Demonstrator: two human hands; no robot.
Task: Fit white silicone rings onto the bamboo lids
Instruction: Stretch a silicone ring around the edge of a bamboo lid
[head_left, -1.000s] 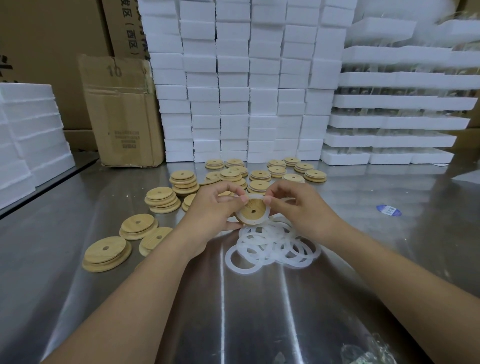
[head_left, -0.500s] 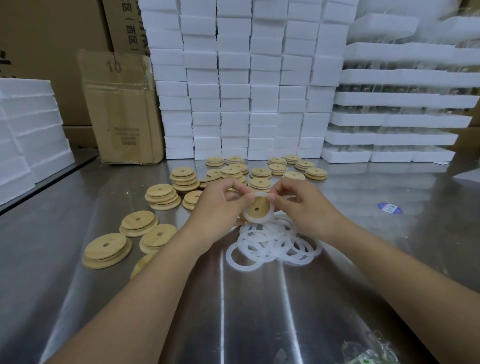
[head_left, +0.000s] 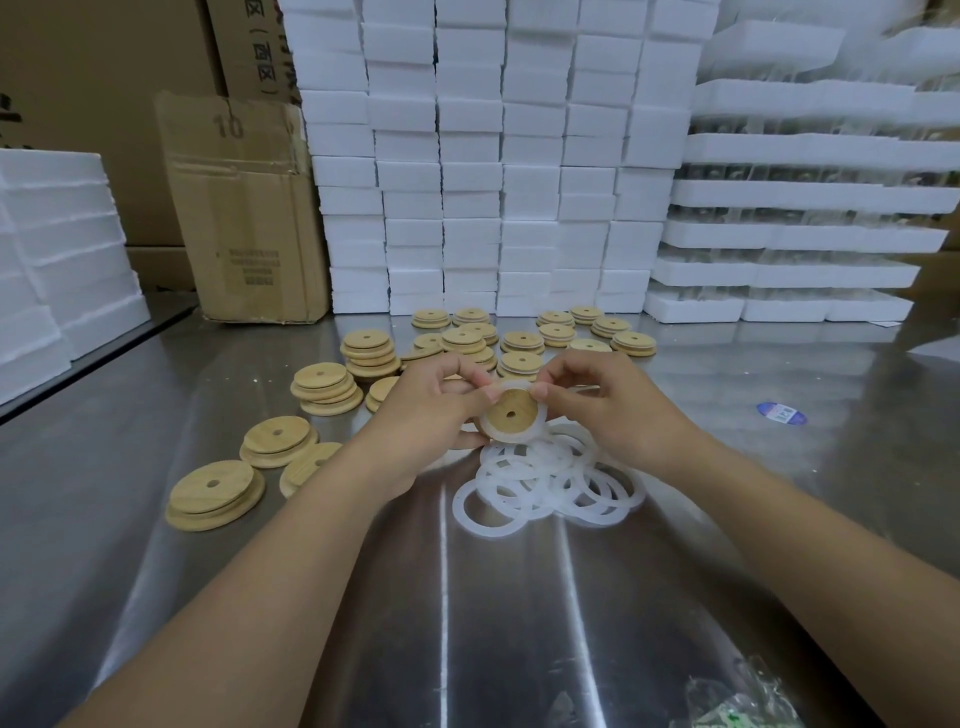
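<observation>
Both my hands hold one round bamboo lid (head_left: 511, 413) with a centre hole, tilted towards me above the table. A white silicone ring (head_left: 540, 422) runs around its rim. My left hand (head_left: 431, 415) grips the lid from the left, thumb and fingers curled at its top edge. My right hand (head_left: 608, 405) pinches the ring and lid at the upper right. Below them a loose heap of white silicone rings (head_left: 545, 483) lies on the steel table (head_left: 519, 597). Several bamboo lids (head_left: 327, 387) sit in low stacks to the left and behind.
White foam blocks (head_left: 493, 156) are stacked in a wall at the back, and foam trays (head_left: 800, 234) at the right. A cardboard box (head_left: 244, 208) stands back left. More foam (head_left: 57, 249) is at far left. A blue sticker (head_left: 782, 414) and a plastic bag (head_left: 737, 701) lie right.
The lid and both hands have stayed in place; my fingers have shifted slightly along the lid's top rim, working the ring around it.
</observation>
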